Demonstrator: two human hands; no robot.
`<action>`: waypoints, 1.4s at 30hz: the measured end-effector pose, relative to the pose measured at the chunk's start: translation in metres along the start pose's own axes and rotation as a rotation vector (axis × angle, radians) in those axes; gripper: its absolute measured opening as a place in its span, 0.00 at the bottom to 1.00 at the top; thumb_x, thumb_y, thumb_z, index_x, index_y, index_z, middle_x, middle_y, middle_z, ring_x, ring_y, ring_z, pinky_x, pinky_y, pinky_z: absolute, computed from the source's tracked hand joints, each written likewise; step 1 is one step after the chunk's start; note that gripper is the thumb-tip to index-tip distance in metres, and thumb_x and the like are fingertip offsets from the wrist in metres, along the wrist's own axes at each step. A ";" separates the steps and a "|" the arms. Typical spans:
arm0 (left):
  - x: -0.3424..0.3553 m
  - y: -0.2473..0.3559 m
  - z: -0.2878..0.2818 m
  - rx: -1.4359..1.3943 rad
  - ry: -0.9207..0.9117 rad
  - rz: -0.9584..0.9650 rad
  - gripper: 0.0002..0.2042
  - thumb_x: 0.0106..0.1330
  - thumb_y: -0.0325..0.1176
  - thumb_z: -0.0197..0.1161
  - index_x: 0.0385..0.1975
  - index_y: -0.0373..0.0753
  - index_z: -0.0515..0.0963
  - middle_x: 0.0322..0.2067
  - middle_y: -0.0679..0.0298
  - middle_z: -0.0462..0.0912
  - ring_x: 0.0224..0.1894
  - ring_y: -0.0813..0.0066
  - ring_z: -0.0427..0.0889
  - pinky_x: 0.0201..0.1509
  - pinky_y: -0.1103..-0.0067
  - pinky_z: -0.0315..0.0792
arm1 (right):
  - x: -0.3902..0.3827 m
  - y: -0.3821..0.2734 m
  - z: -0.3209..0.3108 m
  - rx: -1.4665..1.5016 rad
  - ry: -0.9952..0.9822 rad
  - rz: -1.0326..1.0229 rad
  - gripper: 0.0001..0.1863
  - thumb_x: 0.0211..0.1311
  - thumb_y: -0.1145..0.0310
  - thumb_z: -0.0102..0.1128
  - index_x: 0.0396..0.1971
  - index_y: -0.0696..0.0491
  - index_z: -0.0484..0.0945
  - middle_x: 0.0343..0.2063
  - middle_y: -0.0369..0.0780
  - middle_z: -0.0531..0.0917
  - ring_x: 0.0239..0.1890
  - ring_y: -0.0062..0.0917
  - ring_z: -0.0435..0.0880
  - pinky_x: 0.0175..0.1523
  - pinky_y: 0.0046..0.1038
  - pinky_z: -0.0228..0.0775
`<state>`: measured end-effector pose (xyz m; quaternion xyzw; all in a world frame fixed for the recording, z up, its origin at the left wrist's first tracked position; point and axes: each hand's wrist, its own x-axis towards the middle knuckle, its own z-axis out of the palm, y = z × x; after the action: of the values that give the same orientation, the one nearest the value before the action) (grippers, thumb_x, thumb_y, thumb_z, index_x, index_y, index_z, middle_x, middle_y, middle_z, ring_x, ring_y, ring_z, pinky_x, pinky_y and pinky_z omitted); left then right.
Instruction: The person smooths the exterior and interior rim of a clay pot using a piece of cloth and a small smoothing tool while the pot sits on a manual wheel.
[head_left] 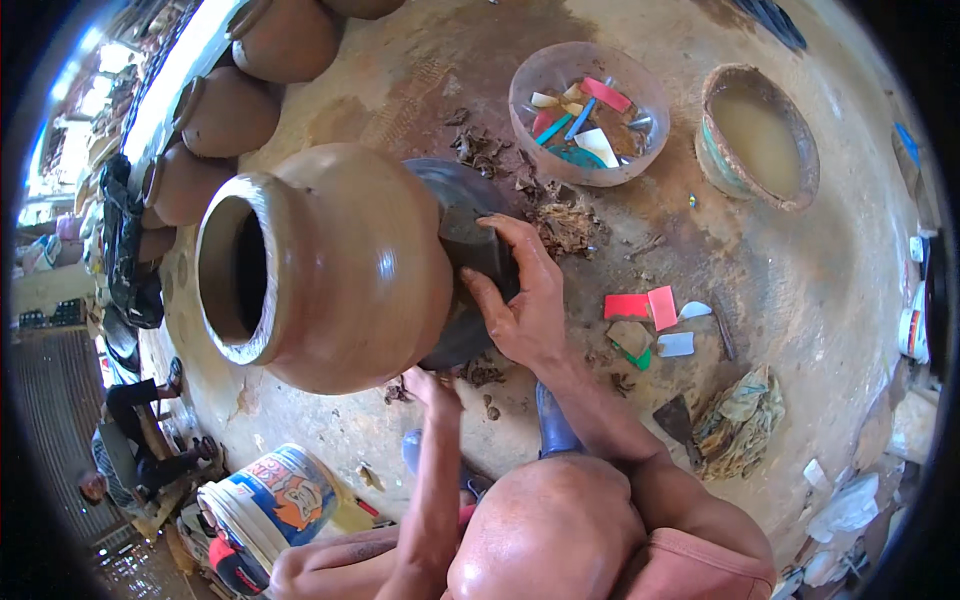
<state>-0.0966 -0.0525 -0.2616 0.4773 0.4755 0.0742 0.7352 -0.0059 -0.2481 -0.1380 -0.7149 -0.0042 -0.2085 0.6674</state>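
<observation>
A large brown clay pot (370, 260) leans tilted, its wide mouth facing left, with a dark round disc (440, 185) partly hidden behind it. My right hand (525, 300) grips a dark grey block (470, 245) between thumb and fingers, and the block rests against the pot's right side. Below the pot, near the lower edge of the disc, is my left hand (435, 392); its fingertips are partly hidden there, so their grip does not show.
Several clay pots (230, 112) line the wall at upper left. A clear basin (590, 175) of scraps and tools stands beyond, beside a bucket of murky water (755, 140). Coloured scraps (662, 308) and a crumpled cloth (740, 425) lie at right. A white bucket (275, 505) and a seated person (140, 450) are at lower left.
</observation>
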 end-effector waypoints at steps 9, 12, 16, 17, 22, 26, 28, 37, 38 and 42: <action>0.085 0.099 -0.066 0.177 -0.312 0.072 0.30 0.81 0.56 0.49 0.69 0.37 0.72 0.65 0.53 0.78 0.65 0.59 0.80 0.65 0.55 0.80 | 0.003 0.009 0.013 0.057 0.044 0.027 0.27 0.59 0.80 0.70 0.60 0.56 0.77 0.52 0.47 0.83 0.57 0.37 0.84 0.64 0.34 0.73; 0.076 0.057 -0.038 0.051 -0.100 0.155 0.27 0.81 0.52 0.52 0.66 0.34 0.75 0.65 0.50 0.79 0.65 0.58 0.79 0.64 0.60 0.81 | 0.000 0.016 0.016 0.085 0.056 0.051 0.27 0.60 0.79 0.70 0.60 0.55 0.77 0.52 0.47 0.83 0.56 0.37 0.84 0.64 0.35 0.73; -0.002 0.006 -0.032 -0.111 -0.327 -0.439 0.34 0.77 0.65 0.56 0.70 0.43 0.69 0.66 0.54 0.77 0.64 0.54 0.80 0.59 0.55 0.83 | -0.007 0.031 0.015 0.110 0.041 0.133 0.26 0.60 0.78 0.70 0.60 0.55 0.76 0.53 0.48 0.83 0.57 0.42 0.84 0.64 0.37 0.74; 0.004 0.008 -0.049 -0.069 -0.430 -0.529 0.35 0.76 0.66 0.56 0.69 0.44 0.69 0.65 0.54 0.77 0.63 0.54 0.81 0.58 0.54 0.83 | -0.007 0.036 0.018 0.147 0.039 0.154 0.26 0.59 0.78 0.69 0.59 0.56 0.76 0.53 0.49 0.82 0.58 0.46 0.83 0.64 0.39 0.74; 0.018 0.046 -0.017 0.100 -0.109 -0.185 0.34 0.78 0.66 0.49 0.71 0.46 0.70 0.63 0.52 0.80 0.57 0.51 0.86 0.58 0.54 0.84 | -0.007 0.053 0.008 0.081 0.064 0.155 0.26 0.62 0.77 0.70 0.60 0.55 0.76 0.51 0.46 0.84 0.57 0.37 0.84 0.65 0.35 0.73; 0.068 0.065 -0.039 0.228 -0.041 0.076 0.34 0.78 0.67 0.46 0.73 0.49 0.68 0.73 0.52 0.69 0.63 0.58 0.81 0.60 0.59 0.84 | -0.010 0.045 0.035 0.172 0.032 0.193 0.26 0.62 0.77 0.70 0.60 0.55 0.76 0.51 0.46 0.84 0.57 0.37 0.84 0.65 0.35 0.72; -0.006 0.012 0.015 0.184 0.166 -0.017 0.36 0.77 0.70 0.48 0.70 0.46 0.68 0.71 0.51 0.70 0.53 0.61 0.85 0.53 0.66 0.85 | -0.020 0.067 0.016 0.120 0.059 0.244 0.25 0.62 0.77 0.70 0.60 0.55 0.76 0.51 0.46 0.84 0.57 0.36 0.84 0.64 0.35 0.73; -0.009 0.045 -0.022 0.180 0.016 -0.167 0.40 0.71 0.73 0.55 0.72 0.50 0.61 0.66 0.53 0.70 0.68 0.49 0.73 0.66 0.52 0.74 | -0.020 0.058 0.026 0.123 0.070 0.257 0.25 0.63 0.78 0.69 0.60 0.55 0.76 0.51 0.45 0.83 0.55 0.33 0.84 0.59 0.33 0.75; 0.005 0.056 -0.026 0.162 0.030 -0.141 0.39 0.72 0.71 0.54 0.73 0.51 0.60 0.67 0.54 0.69 0.69 0.50 0.71 0.66 0.51 0.73 | -0.021 0.057 0.027 0.125 0.063 0.282 0.26 0.63 0.78 0.69 0.60 0.55 0.76 0.51 0.45 0.83 0.54 0.33 0.84 0.59 0.33 0.75; 0.036 0.077 -0.029 0.210 0.041 -0.041 0.34 0.76 0.64 0.53 0.75 0.53 0.60 0.69 0.56 0.66 0.70 0.53 0.69 0.69 0.48 0.70 | -0.031 0.064 0.030 0.088 0.130 0.206 0.25 0.62 0.79 0.69 0.60 0.55 0.76 0.51 0.46 0.82 0.51 0.37 0.85 0.58 0.35 0.75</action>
<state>-0.0725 0.0271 -0.2278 0.5401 0.5054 0.0188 0.6726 -0.0069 -0.2177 -0.2085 -0.6666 0.1035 -0.1843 0.7148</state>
